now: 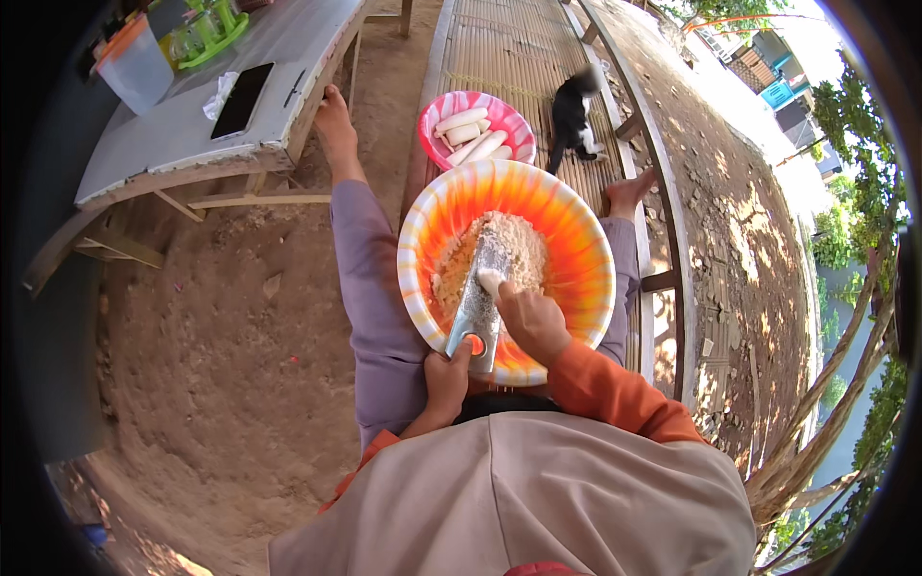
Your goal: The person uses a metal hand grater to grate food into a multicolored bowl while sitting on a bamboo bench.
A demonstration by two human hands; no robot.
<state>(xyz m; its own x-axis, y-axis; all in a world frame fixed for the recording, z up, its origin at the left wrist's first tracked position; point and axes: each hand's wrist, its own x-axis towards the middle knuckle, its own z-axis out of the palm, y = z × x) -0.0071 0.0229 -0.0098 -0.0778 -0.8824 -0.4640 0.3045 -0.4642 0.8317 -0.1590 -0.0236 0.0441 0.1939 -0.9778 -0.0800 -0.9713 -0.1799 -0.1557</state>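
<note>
A metal hand grater (473,306) slants into an orange and white plastic basin (580,270) between my legs. My left hand (448,378) grips the grater's near end beside its round hole, at the basin's rim. With my right hand (534,322) I hold a pale piece of peeled root (492,279), perhaps cassava, against the grater's face. A heap of grated pale flesh (529,248) lies in the basin, under and around the grater's far end. Beyond it, a pink and white plastic bowl (529,129) holds several peeled white roots (479,144).
A black and white cat (571,115) sits on the bamboo-slat bench (497,50) beside the pink bowl. A wooden rail (666,201) runs along the right. The table (173,162) at left bears a phone (243,101), a plastic container (137,68) and a green glass rack (216,36).
</note>
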